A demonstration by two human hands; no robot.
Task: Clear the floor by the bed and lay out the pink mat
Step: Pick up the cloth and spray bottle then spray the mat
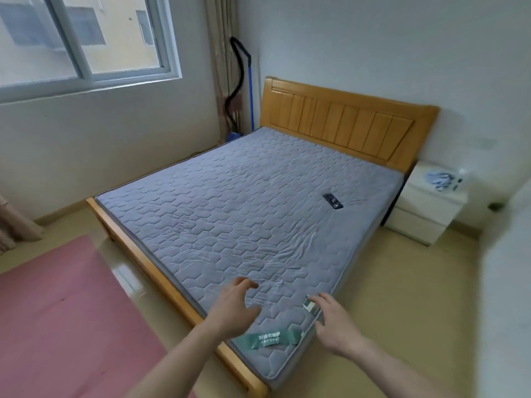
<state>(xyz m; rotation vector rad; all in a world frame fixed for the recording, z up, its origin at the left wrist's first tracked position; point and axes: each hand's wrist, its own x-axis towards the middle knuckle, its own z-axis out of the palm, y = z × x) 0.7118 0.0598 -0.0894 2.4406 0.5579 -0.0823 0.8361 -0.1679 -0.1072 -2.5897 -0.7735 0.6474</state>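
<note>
Pink mat lies flat on the floor along the left side of the bed, near the wooden frame with a strip of glossy tile between them. It looks spread already, though its near end runs out of view.

Both hands hover over the foot corner of the grey quilted mattress. Left hand: fingers spread and loosely curled, holding nothing. Right hand: fingers relaxed, tips at a small printed tag near the mattress edge; whether it pinches the tag I cannot tell.

Judgement: what remains is checking the mat sits square to the frame and smoothing any ridge. Best done from the mat's edge, palms flat, pushing outward.

Around: dark phone-like object on the mattress, well apart from the hands. Green label at the foot. White nightstand right of the headboard. Blue-handled cleaning tool in the corner by the curtain. Nothing seen lying on the mat.
</note>
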